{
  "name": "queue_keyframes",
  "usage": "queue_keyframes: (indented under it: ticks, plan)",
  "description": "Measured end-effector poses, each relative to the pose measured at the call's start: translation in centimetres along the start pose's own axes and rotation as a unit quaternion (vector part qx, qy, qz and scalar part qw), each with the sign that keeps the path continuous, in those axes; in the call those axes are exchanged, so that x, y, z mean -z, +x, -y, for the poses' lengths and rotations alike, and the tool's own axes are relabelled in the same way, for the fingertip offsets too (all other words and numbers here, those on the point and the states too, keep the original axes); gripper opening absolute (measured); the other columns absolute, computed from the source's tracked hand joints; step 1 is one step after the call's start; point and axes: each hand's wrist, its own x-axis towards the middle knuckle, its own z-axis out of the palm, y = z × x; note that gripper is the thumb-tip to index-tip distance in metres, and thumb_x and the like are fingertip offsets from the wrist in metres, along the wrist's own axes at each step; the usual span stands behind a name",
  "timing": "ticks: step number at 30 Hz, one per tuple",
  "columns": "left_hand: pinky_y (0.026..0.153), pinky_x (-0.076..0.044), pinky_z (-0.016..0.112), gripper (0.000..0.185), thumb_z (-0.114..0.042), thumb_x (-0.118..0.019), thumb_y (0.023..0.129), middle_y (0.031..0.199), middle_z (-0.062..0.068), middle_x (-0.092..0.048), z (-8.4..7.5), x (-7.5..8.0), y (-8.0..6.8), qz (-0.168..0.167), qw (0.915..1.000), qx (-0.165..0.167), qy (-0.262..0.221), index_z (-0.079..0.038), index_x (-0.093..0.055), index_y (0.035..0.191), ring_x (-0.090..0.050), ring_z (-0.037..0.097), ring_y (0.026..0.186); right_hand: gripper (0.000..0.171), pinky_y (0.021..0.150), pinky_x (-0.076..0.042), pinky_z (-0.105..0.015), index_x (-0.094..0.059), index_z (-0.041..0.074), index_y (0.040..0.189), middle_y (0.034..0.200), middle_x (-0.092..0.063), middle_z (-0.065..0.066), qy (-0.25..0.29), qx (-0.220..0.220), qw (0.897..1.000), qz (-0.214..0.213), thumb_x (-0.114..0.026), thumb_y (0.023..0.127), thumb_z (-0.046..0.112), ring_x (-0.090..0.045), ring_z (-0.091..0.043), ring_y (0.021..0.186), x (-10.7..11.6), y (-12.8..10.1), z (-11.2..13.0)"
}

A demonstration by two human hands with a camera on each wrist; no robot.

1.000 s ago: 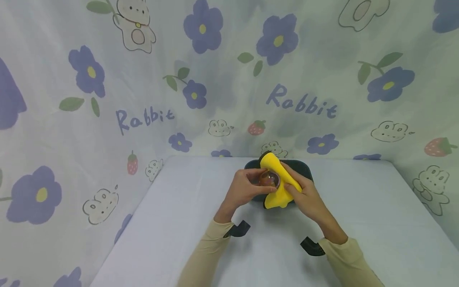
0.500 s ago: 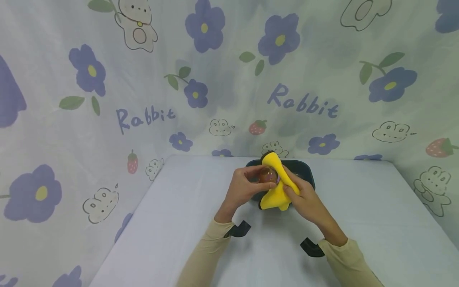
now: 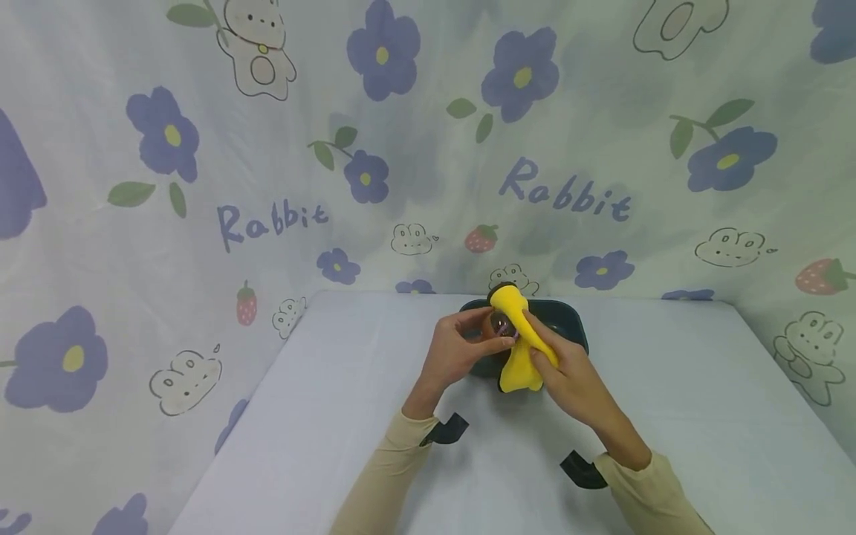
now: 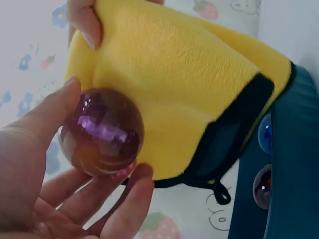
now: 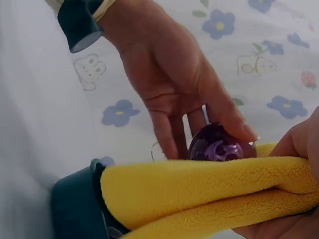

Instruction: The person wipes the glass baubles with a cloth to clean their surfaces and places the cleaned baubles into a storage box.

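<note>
My left hand holds a glossy see-through ball between thumb and fingertips. Purple shapes show inside the ball, with a brownish tint around them. A yellow plush cloth with dark edging is gripped by my right hand, thumb on the near side. In the left wrist view the folded cloth lies right behind the ball, and its dark hem and small loop hang down. From the right wrist, the cloth hides the lower part of the ball. Both hands are over a dark green tub.
Inside the tub, the left wrist view shows a blue ball and a dark ball with red in it. The tub stands near the far edge of the white table. A patterned curtain hangs behind and to the left.
The ball has turned in my left fingers, from amber toward darker purple in the head view. The lower flap of the cloth swung left, then back right. Both hands stay over the tub.
</note>
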Motion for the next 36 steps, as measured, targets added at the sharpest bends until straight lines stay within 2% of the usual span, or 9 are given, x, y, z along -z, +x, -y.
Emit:
queue_keyframes:
  ticks: [5,10,13,17,22,25,28,31,36]
  plan:
    - [0.087,-0.062,0.028,0.037,-0.03,-0.087,0.085,0.096,0.005,-0.073,0.2,0.0,0.0,0.033,0.9992,-0.021,0.011,-0.017,-0.077,0.118,-0.069,0.017,0.092,0.055,0.075,-0.059,-0.024,-0.045,0.01,0.156,0.148,-0.06,-0.02,-0.025,0.025,0.999,-0.012,-0.053,0.103,0.001,-0.063,-0.018,0.085,0.0,-0.2,0.4]
    - [0.082,-0.063,0.027,0.027,-0.028,-0.088,0.084,0.089,0.002,-0.073,0.2,-0.2,-0.1,0.048,0.9982,-0.033,0.015,-0.015,-0.077,0.104,-0.066,0.013,0.083,0.057,0.095,-0.061,-0.045,-0.05,0.012,0.154,0.156,-0.052,-0.018,-0.061,0.06,0.996,-0.016,-0.052,0.1,-0.005,-0.066,-0.034,0.126,-0.1,-0.3,0.6]
    - [0.08,-0.063,0.026,0.027,-0.027,-0.089,0.082,0.087,0.002,-0.073,0.0,-0.3,-0.2,0.051,0.9977,-0.038,0.022,-0.013,-0.077,0.103,-0.066,0.012,0.081,0.058,0.097,-0.061,-0.044,-0.051,0.014,0.153,0.159,-0.047,-0.019,-0.077,0.074,0.994,-0.013,-0.051,0.099,-0.007,-0.059,-0.037,0.136,-0.2,-0.3,0.5]
    - [0.078,-0.063,0.026,0.027,-0.026,-0.089,0.082,0.085,0.001,-0.072,-0.1,-0.3,-0.3,0.058,0.9962,-0.053,0.039,-0.014,-0.077,0.102,-0.065,0.011,0.08,0.059,0.087,-0.06,-0.03,-0.05,0.013,0.153,0.159,-0.047,-0.021,-0.093,0.088,0.992,-0.009,-0.051,0.098,-0.008,-0.064,-0.034,0.128,-0.2,-0.3,0.3]
    - [0.076,-0.062,0.031,0.027,-0.027,-0.09,0.081,0.082,-0.001,-0.07,-0.5,-0.2,-0.5,0.057,0.9934,-0.079,0.061,-0.014,-0.077,0.101,-0.063,0.011,0.079,0.059,0.089,-0.061,-0.034,-0.047,0.009,0.155,0.158,-0.048,-0.023,-0.087,0.095,0.992,-0.003,-0.05,0.098,-0.007,-0.063,-0.036,0.13,0.0,-0.1,0.0]
    - [0.077,-0.063,0.03,0.033,-0.026,-0.09,0.08,0.088,0.002,-0.073,-0.8,-0.2,-0.6,0.055,0.9936,-0.082,0.054,-0.012,-0.078,0.107,-0.066,0.009,0.081,0.059,0.079,-0.059,-0.028,-0.045,0.009,0.156,0.153,-0.054,-0.023,-0.053,0.075,0.996,0.011,-0.049,0.1,-0.005,-0.069,-0.024,0.102,0.4,0.1,-0.3]
    - [0.08,-0.064,0.026,0.043,-0.023,-0.09,0.08,0.105,0.007,-0.078,-1.0,-0.2,-0.8,0.058,0.9952,-0.072,0.031,-0.008,-0.077,0.118,-0.072,0.009,0.091,0.057,0.07,-0.054,-0.022,-0.042,0.013,0.158,0.149,-0.057,-0.021,-0.005,0.042,0.999,0.031,-0.048,0.103,-0.002,-0.06,-0.014,0.082,0.7,0.2,-0.7]
    - [0.08,-0.064,0.027,0.051,-0.02,-0.09,0.08,0.119,0.011,-0.076,-1.2,-0.3,-0.9,0.057,0.9957,-0.072,0.012,-0.004,-0.073,0.126,-0.076,0.014,0.099,0.057,0.071,-0.055,-0.023,-0.041,0.012,0.159,0.148,-0.058,-0.023,0.039,0.026,0.998,0.043,-0.047,0.104,-0.001,-0.059,-0.013,0.08,1.0,0.3,-1.2]
    - [0.078,-0.065,0.027,0.052,-0.018,-0.09,0.08,0.121,0.011,-0.077,-1.4,-0.3,-1.0,0.032,0.9948,-0.096,0.011,-0.006,-0.073,0.127,-0.076,0.015,0.097,0.056,0.077,-0.059,-0.023,-0.039,0.008,0.159,0.148,-0.056,-0.025,0.08,0.024,0.996,0.04,-0.047,0.104,-0.002,-0.061,-0.014,0.083,1.1,0.4,-1.5]
